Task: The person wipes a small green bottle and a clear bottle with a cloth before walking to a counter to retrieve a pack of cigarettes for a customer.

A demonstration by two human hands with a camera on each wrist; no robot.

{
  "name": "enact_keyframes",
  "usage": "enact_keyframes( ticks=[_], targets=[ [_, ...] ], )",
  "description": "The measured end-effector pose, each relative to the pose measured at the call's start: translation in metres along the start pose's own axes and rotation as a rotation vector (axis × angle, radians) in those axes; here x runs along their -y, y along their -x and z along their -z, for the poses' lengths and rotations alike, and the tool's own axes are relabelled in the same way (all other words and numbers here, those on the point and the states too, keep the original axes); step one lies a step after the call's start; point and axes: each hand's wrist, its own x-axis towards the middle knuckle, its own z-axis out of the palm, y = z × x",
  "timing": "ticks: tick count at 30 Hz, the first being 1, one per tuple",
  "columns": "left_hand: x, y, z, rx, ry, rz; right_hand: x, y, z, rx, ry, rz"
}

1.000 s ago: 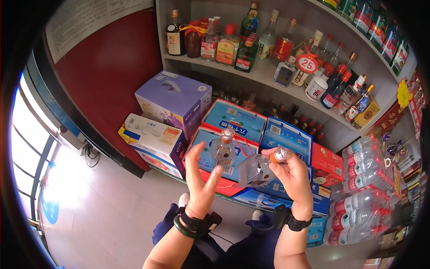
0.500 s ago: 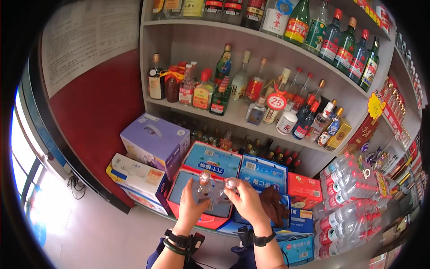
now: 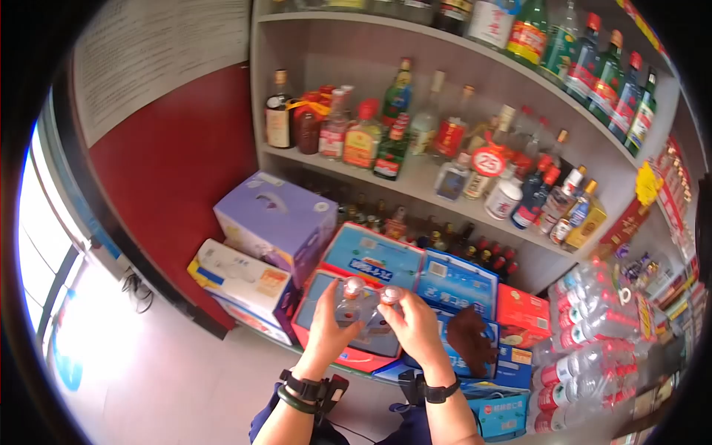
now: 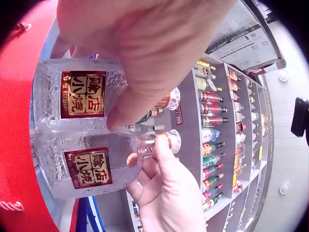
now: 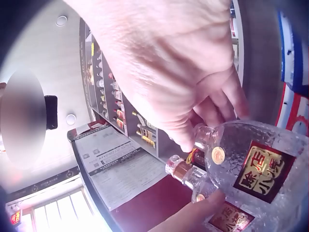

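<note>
Two clear, textured glass liquor bottles with red and gold labels stand side by side over a red-trimmed gift box. My left hand (image 3: 324, 330) grips the left bottle (image 4: 83, 94) around its body, with the thumb across the front and the fingers behind. At the neck, just under the faceted clear stopper, my right hand (image 3: 415, 330) pinches the right bottle (image 4: 88, 167). Their bodies lie close together in the left wrist view, labels facing the same way. In the head view the hands cover much of both bottles.
A brown crumpled bag (image 3: 472, 341) lies on blue gift boxes to the right. On the left are a purple box (image 3: 278, 219) and a white box (image 3: 241, 274). Shelves of bottles (image 3: 363, 141) rise behind, and shrink-wrapped bottle packs (image 3: 586, 371) stand at the right.
My left hand, earlier spread beside its bottle, now grips it. The right bottle, tilted before, has come upright next to the other one. The head view has shifted, showing more of the upper shelves.
</note>
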Motion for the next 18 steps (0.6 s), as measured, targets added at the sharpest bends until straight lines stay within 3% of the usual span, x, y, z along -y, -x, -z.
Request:
enact_keyframes(
  ticks=[1, 3, 5, 6, 9, 11, 12, 15, 17, 18],
  targets=[
    [0.004, 0.002, 0.007, -0.016, -0.021, -0.001, 0.000, -0.003, -0.009, -0.038, 0.009, 0.069],
    [0.006, 0.003, 0.015, 0.006, -0.022, -0.039, 0.010, -0.001, -0.015, -0.016, 0.016, -0.078],
    [0.014, 0.003, 0.023, -0.015, -0.071, -0.086, 0.011, -0.003, -0.025, -0.051, -0.075, -0.086],
    [0.012, 0.002, 0.027, 0.033, 0.038, -0.060, 0.000, -0.005, -0.030, -0.059, -0.144, -0.046],
    [0.015, 0.002, 0.015, -0.023, 0.069, -0.120, -0.030, -0.008, -0.029, 0.021, -0.158, -0.078],
    [0.005, 0.003, 0.017, -0.064, 0.060, -0.094, -0.036, -0.007, -0.035, 0.007, -0.336, -0.126],
    [-0.003, 0.004, 0.022, -0.023, 0.147, -0.036, -0.030, -0.009, -0.028, 0.100, -0.295, -0.195],
    [-0.006, 0.004, 0.025, -0.028, 0.092, -0.029, -0.051, -0.004, -0.024, 0.146, -0.274, -0.110],
    [0.004, 0.002, 0.020, -0.045, 0.068, -0.059, -0.063, 0.000, -0.027, 0.156, -0.431, -0.032],
    [0.006, 0.002, 0.020, -0.056, 0.053, -0.090, -0.061, 0.000, -0.021, 0.235, -0.412, -0.076]
  ],
)
